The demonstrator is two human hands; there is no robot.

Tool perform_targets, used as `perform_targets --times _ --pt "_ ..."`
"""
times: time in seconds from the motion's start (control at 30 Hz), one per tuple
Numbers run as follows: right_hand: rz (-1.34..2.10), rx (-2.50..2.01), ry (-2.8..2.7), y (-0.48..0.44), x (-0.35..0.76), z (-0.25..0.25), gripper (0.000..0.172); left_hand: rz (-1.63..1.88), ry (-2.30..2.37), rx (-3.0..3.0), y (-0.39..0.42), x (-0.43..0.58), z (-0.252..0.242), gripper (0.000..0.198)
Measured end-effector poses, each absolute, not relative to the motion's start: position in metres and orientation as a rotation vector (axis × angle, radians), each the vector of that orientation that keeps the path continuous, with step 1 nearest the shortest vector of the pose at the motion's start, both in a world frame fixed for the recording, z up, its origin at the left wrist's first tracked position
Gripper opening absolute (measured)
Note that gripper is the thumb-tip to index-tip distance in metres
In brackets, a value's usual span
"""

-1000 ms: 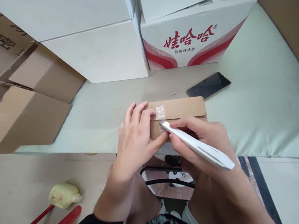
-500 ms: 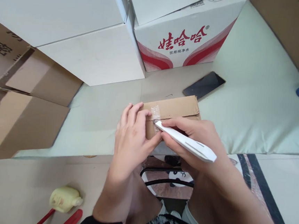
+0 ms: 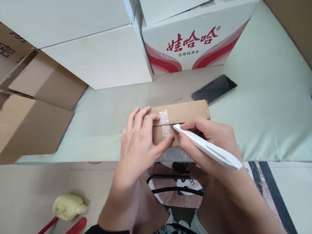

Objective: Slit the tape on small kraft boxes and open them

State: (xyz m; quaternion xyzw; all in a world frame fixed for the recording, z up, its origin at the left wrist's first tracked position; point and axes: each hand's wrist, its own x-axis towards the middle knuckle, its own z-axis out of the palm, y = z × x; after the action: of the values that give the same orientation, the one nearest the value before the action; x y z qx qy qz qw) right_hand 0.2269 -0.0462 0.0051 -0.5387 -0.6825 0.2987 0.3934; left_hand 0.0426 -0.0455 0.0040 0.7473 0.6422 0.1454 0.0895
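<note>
A small brown cardboard box (image 3: 185,111) lies near the front edge of the bed-like surface, a strip of clear tape (image 3: 163,116) crossing the seam between its flaps. My left hand (image 3: 139,141) grips its left end, with fingers over the far flap and the thumb on the near one. In my right hand (image 3: 211,138) is a white utility knife (image 3: 209,149), held like a pen. Its tip points left and meets the seam just right of the tape. Whether the tape is cut through I cannot tell.
Behind the box lies a dark phone (image 3: 215,88). White cartons (image 3: 95,57) and a red-and-white water carton (image 3: 195,47) stand at the back. An open brown carton (image 3: 32,128) is at left. A yellow bottle (image 3: 67,207) and a red object (image 3: 73,229) are at lower left.
My right hand has drawn the utility knife to the right, from the tape to a spot on the seam beside it. My left hand stays on the cardboard box.
</note>
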Motion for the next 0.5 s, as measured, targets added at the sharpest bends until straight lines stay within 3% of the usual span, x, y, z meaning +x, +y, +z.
perform_targets --times 0.5 --pt "0.895 -1.279 -1.794 -0.046 0.229 0.006 0.012 0.820 1.733 1.985 -0.033 0.006 -0.009 0.034"
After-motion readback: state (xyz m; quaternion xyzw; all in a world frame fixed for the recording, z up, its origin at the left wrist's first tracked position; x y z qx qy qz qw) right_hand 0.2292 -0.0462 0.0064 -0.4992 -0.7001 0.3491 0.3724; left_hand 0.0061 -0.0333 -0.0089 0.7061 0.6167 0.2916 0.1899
